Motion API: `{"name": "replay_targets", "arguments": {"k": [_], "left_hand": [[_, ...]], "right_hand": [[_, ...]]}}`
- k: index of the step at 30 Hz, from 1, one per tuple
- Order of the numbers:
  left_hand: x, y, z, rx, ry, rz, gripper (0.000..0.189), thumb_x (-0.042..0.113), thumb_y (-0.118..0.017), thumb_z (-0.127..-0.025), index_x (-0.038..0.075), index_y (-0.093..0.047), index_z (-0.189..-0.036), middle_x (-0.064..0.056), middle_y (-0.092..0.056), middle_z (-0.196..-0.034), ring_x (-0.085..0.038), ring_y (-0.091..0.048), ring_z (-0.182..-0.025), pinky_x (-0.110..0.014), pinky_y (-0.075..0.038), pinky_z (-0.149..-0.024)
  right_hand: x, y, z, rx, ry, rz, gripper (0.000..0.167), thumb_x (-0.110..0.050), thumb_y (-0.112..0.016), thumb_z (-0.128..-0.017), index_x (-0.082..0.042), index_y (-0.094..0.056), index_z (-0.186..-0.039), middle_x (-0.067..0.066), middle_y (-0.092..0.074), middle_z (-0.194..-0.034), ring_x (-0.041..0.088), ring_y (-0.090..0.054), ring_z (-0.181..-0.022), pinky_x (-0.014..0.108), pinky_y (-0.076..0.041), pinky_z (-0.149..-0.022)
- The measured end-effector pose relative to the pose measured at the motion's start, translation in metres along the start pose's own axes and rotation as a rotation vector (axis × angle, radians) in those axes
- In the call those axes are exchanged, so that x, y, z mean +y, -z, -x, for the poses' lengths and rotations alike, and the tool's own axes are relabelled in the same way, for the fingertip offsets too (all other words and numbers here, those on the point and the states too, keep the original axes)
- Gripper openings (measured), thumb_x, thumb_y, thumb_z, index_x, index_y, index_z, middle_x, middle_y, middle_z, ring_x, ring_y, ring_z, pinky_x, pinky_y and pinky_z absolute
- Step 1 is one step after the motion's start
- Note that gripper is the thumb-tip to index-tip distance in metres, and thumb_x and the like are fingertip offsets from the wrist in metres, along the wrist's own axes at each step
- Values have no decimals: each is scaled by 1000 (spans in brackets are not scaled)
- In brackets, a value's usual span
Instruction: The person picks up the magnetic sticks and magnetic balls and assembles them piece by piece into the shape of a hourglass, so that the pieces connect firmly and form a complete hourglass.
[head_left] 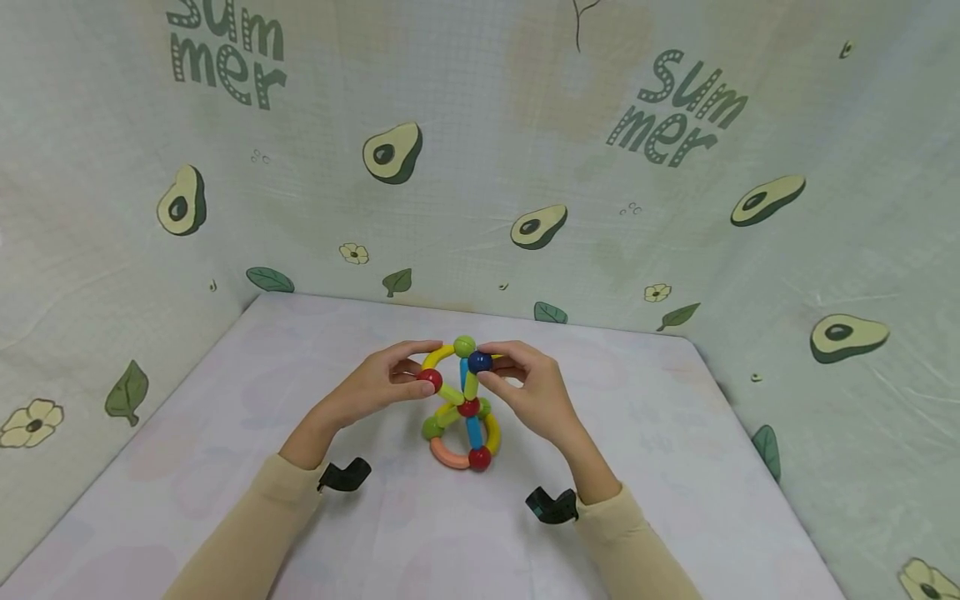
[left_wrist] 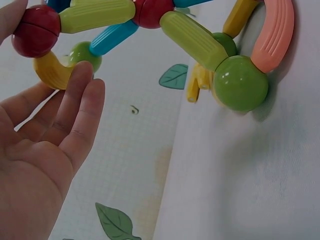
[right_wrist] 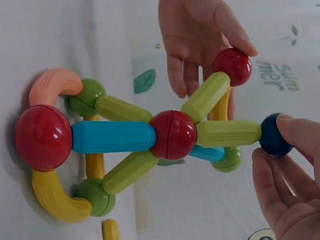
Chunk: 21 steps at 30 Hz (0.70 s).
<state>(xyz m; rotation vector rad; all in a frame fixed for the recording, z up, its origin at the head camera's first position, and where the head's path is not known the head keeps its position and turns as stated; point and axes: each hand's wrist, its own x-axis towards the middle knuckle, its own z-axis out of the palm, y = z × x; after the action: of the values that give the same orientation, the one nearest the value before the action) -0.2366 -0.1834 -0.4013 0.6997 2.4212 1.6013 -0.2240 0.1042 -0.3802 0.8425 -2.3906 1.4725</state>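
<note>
A magnetic ball-and-rod toy structure stands on the table, its lower ring made of curved rods and balls. A red ball point(right_wrist: 173, 134) at its middle joins the lower and upper rods. On the left my left hand point(head_left: 386, 375) pinches a red ball point(left_wrist: 36, 31), thumb on it, fingers beside the yellow curved rod point(left_wrist: 52, 74). My right hand point(head_left: 528, 387) pinches a dark blue ball point(right_wrist: 275, 134) at the end of a light green rod point(right_wrist: 229, 133). Behind them a green ball point(head_left: 464, 346) tops the structure. Below sit a red ball point(head_left: 479, 458) and a salmon curved rod point(head_left: 448, 454).
Yellow rods point(left_wrist: 193, 89) show behind the structure's base in the left wrist view. The pale table point(head_left: 390, 533) meets cloth walls point(head_left: 465, 267) printed with avocados and leaves at its back and sides. Black wrist cameras point(head_left: 345, 475) sit at both sleeves.
</note>
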Motion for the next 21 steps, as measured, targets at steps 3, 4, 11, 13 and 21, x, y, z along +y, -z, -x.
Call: {"name": "replay_targets", "arguments": {"k": [3,4,11,13,21], "left_hand": [[-1,0,0,0,-4,-2,68,38,-80,-97,26,-51,-157,-3,-56,-153,-26,-64,-121,-41,-58,-99],[-1,0,0,0,-7,-4,68,38,-80,-97,27,-51,-158,-3,-56,-153,-26,-64,-121,-41,-58,-100],[-2,1,-1,-11,-13,1,68,37,-79,-98,26,-50,-158,-2,-54,-156,-25,-65,-122,-43,-58,-101],[-2,1,-1,-11,-15,2,68,36,-79,-98,26,-50,-158,-3,-54,-156,-25,-65,-122,-43,-57,-102],[-2,0,0,-9,-20,8,68,35,-79,-98,25,-50,-158,-4,-56,-153,-26,-66,-119,-42,-57,-98]], "right_hand": [[1,-2,0,-2,7,4,37,-10,-78,-97,-11,-71,-133,3,-72,-124,15,-73,-107,31,-60,-95],[1,-3,0,0,8,6,36,-10,-78,-97,-11,-71,-133,2,-72,-124,15,-73,-107,30,-60,-95],[2,-5,0,2,16,-9,37,-10,-77,-98,-12,-71,-134,4,-71,-125,18,-73,-108,30,-60,-95],[2,-6,-1,-3,19,-25,37,-10,-77,-98,-11,-71,-134,6,-71,-126,20,-73,-108,31,-60,-94],[4,-9,-1,-14,12,-42,37,-11,-76,-99,-13,-71,-135,6,-71,-126,20,-73,-107,36,-61,-95]]}}
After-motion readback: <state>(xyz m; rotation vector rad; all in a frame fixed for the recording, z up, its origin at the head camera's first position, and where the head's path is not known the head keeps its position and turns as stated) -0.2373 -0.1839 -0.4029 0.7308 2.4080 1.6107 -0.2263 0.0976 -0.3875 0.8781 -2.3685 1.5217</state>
